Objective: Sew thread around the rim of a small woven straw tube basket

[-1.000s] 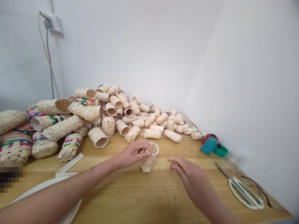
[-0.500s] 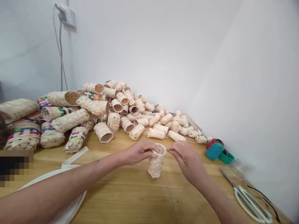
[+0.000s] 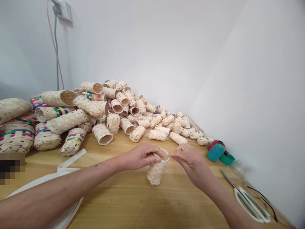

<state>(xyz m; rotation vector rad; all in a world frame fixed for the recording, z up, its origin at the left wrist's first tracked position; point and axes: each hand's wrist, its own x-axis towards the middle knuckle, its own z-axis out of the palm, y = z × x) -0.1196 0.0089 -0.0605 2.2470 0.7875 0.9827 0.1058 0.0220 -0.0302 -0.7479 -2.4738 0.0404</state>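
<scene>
A small woven cylinder with a white-bound rim stands slightly tilted over the wooden table. My left hand grips its rim, fingers inside the opening and thumb on the outside. Close to the right side of the rim, my right hand is pinched together. Thin thread shows near the rim and below the right fingers; what the right fingertips hold is too small to make out.
Many woven cylinders are heaped along the wall. At the right lie a teal thread spool, a green ring, scissors and glasses. A roll of white strip lies under my left forearm.
The cylinder's lower end has swung left, tilting it more. My left fingers reach further over the opening. The whole view has shifted slightly.
</scene>
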